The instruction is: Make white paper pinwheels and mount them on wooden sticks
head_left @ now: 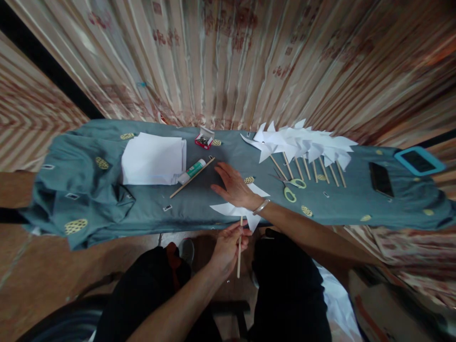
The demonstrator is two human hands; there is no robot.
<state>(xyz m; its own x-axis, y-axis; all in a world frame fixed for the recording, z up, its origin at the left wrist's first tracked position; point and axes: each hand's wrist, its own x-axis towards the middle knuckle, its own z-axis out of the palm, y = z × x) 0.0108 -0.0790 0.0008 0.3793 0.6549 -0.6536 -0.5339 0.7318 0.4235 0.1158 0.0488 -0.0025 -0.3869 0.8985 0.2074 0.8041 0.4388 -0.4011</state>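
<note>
Down at the near edge of the desk (107,209) — covered by a grey-blue cloth with yellow patches — the left hand (228,247) has its fingers pinched around a thin wooden stick (239,251), which stands nearly upright and hangs below the desk edge. The stick's top meets a white paper pinwheel (233,209) lying at the near edge. The right hand (233,185) rests flat on that pinwheel, fingers spread and released, grasping nothing; a bracelet sits on its wrist.

Toward the far edge, left of the hands, lies a stack of white paper (153,159). Just beside it are a glue stick (192,171) and a second wooden stick (192,177) lying slantwise, touching or nearly touching each other. A small red box (204,140) sits near the far edge.

Right of the hands, a row of finished pinwheels (306,145) on sticks overlaps one another along the far edge, with green-handled scissors (290,187) just in front of them. Further toward the right end lie a dark phone (381,179) and — at the far right corner — a tablet in a blue case (419,160).
</note>
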